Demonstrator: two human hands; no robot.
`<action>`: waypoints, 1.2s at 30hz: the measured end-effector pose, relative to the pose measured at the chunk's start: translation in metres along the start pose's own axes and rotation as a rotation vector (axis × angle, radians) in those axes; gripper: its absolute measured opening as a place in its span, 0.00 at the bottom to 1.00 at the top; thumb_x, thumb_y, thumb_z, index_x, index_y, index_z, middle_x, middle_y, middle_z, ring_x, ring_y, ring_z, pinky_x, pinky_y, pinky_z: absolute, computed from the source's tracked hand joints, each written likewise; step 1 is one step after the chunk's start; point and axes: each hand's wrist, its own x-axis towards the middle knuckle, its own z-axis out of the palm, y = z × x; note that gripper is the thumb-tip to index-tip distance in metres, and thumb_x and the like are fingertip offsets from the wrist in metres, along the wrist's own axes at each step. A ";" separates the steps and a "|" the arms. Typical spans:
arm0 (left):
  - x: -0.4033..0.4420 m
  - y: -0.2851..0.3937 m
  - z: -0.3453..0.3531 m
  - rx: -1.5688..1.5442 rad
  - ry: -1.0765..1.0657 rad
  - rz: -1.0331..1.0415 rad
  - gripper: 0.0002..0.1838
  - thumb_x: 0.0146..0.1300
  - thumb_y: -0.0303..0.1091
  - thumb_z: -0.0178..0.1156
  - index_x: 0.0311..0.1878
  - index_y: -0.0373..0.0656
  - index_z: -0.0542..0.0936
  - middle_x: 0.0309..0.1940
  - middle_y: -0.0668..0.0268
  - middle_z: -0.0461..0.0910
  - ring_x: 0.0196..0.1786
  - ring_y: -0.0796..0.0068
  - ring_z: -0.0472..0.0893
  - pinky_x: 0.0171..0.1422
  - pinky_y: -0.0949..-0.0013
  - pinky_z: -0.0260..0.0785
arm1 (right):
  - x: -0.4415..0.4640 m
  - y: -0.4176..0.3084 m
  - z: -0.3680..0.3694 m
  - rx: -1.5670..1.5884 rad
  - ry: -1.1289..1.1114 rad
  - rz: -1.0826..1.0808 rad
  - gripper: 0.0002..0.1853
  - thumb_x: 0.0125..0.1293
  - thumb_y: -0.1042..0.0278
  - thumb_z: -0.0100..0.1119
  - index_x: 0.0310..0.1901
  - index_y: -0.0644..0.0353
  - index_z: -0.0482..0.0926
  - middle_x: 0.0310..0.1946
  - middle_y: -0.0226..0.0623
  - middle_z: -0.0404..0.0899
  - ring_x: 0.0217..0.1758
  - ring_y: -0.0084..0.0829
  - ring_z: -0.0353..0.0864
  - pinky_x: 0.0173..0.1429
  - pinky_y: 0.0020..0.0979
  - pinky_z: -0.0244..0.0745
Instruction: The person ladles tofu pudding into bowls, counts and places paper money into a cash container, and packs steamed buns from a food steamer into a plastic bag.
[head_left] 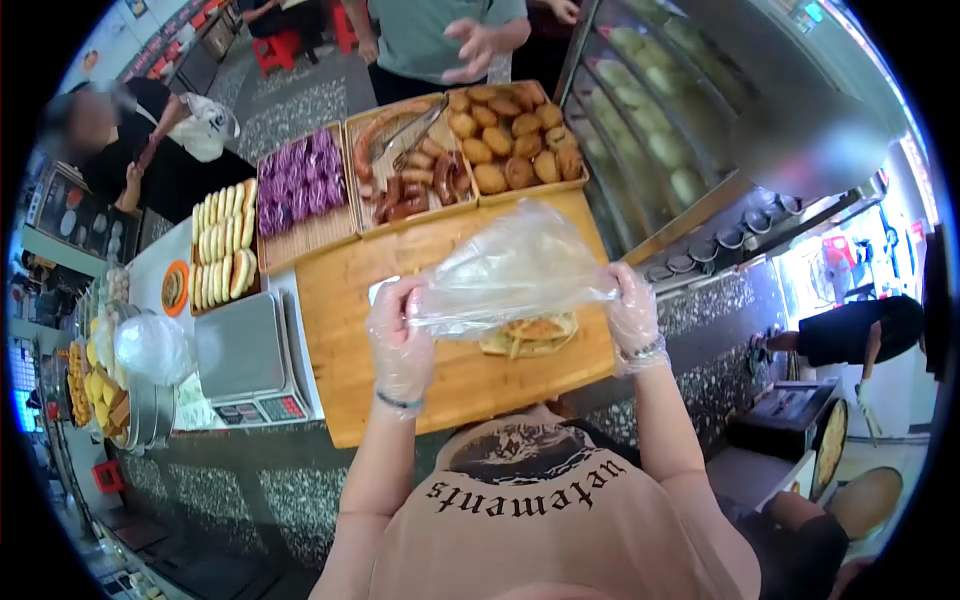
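Holding plastic bag [515, 265], wooden board [350, 340], speckled floor [310, 97]

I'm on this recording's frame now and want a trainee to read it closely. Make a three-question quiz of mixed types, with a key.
1. What do the left hand and right hand hold between them?
2. True or false: the filled bread lies on the wooden board.
3. Which food shares a tray with the metal tongs: (a) purple-wrapped packets, (b) sausages, (c) pale buns?

Key
1. A clear plastic bag.
2. True.
3. b.
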 end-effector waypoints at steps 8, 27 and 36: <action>-0.040 -0.013 0.058 -1.147 -0.206 -0.808 0.13 0.67 0.28 0.46 0.52 0.39 0.73 0.35 0.66 0.75 0.37 0.75 0.76 0.43 0.72 0.72 | -0.025 0.022 -0.059 1.506 -0.145 0.781 0.11 0.58 0.72 0.48 0.41 0.65 0.76 0.40 0.40 0.79 0.43 0.36 0.80 0.55 0.39 0.76; -0.075 0.033 0.174 -1.086 0.086 -1.038 0.07 0.62 0.29 0.51 0.41 0.43 0.76 0.31 0.66 0.77 0.29 0.74 0.77 0.30 0.70 0.75 | 0.069 0.127 -0.142 1.056 0.404 0.304 0.42 0.58 0.82 0.44 0.74 0.56 0.38 0.29 0.33 0.71 0.27 0.20 0.70 0.32 0.23 0.75; -0.086 0.004 0.143 -1.267 0.005 -0.981 0.08 0.64 0.28 0.48 0.43 0.43 0.75 0.38 0.61 0.77 0.40 0.64 0.79 0.45 0.59 0.77 | 0.066 0.119 -0.131 0.935 0.327 0.303 0.46 0.57 0.86 0.41 0.75 0.42 0.37 0.27 0.30 0.66 0.27 0.19 0.65 0.32 0.20 0.68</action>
